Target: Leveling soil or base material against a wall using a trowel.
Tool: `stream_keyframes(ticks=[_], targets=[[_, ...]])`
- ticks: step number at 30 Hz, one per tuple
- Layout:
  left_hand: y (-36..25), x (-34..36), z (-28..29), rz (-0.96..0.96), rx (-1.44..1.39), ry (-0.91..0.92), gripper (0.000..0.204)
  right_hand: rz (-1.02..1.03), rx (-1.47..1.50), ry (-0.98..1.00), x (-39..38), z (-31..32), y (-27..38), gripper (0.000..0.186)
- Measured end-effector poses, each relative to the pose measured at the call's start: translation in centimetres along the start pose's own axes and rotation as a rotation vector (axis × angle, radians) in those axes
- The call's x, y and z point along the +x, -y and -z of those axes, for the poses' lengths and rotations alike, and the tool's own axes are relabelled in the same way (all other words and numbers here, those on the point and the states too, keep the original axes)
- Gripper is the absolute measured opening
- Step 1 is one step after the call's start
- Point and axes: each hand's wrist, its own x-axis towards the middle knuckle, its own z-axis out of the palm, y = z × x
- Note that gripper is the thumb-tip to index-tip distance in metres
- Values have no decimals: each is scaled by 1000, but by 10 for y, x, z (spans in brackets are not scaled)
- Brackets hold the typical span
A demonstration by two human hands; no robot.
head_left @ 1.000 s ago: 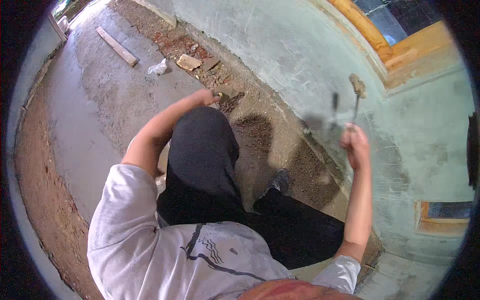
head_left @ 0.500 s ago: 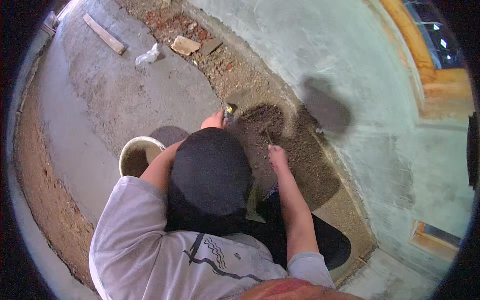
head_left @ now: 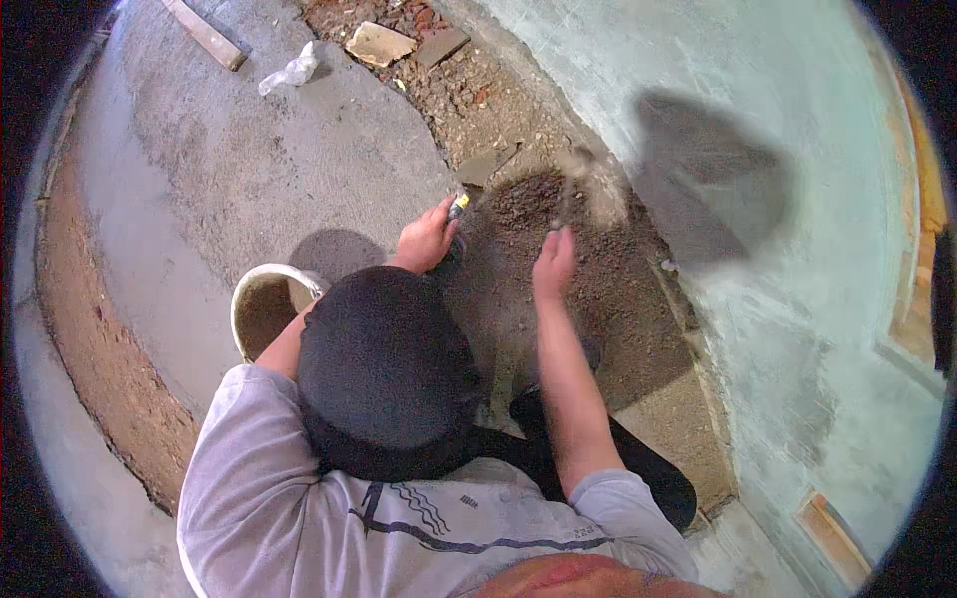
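Observation:
My left hand (head_left: 426,236) is closed round the dark, yellow-banded handle of a trowel (head_left: 485,166). Its flat grey blade points away from me, at the left edge of a dark heap of loose, crumbly mix (head_left: 528,197). Over the right part of that heap, my right hand (head_left: 554,264) is closed on a slim tool (head_left: 560,221). Motion smears this tool's far end, so its kind cannot be made out. A pale bucket (head_left: 239,309) with some brownish stuff inside stands by my left forearm, which partly covers its rim.
The heap lies on a strip of bare ground between a grey concrete floor (head_left: 199,179) and a pale green wall (head_left: 738,329). Farther off are broken slabs (head_left: 381,45), a crumpled clear plastic bag (head_left: 291,70) and a wooden board (head_left: 204,35). My knee is close to the wall's foot.
My right hand has moved forward with the slim tool, up over the heap. The left hand still grips the trowel, whose blade now reaches farther forward. The whole view has shifted somewhat.

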Motion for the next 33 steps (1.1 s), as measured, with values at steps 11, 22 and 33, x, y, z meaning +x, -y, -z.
stream_keyframes(ticks=[11, 22, 33], targets=[[8, -5, -7, 19, -8, -2, 48, -33, -81, 68, -20, 6, -11, 36], [5, -7, -4, -70, -14, -67, 48, -196, -53, 243, -23, 1, -8, 40], [9, -11, 0, 0, -53, 20, 47, -287, -92, 386, -29, 1, 18, 41]])
